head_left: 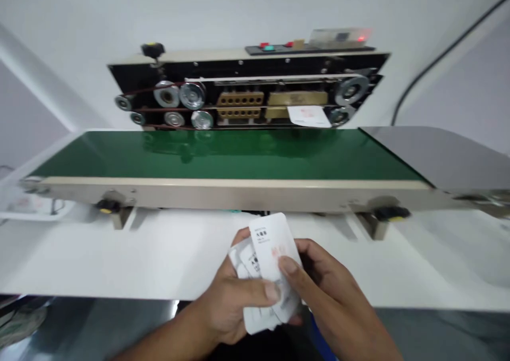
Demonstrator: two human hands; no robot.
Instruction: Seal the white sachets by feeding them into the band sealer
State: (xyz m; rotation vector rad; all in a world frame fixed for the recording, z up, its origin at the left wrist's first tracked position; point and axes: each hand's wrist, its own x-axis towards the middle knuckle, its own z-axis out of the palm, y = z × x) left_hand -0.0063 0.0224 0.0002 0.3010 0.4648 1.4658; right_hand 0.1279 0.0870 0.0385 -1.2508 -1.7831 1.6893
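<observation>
My left hand is closed around a small stack of white printed sachets, its thumb pressed across the front. The uppermost sachet has black print and a faint red mark, and its top edge rises above the others. On its right side my right hand grips that sachet, thumb on the face and fingers behind. Both hands are in front of a band sealing machine. Another white sachet sits at the right end of the machine's rollers and belts, above its green conveyor belt.
The machine stands on a white table. Black knobs stick out below the conveyor's front edge. A grey plate extends the belt on the right. White trays lie at the left and right. A black cable runs up the wall.
</observation>
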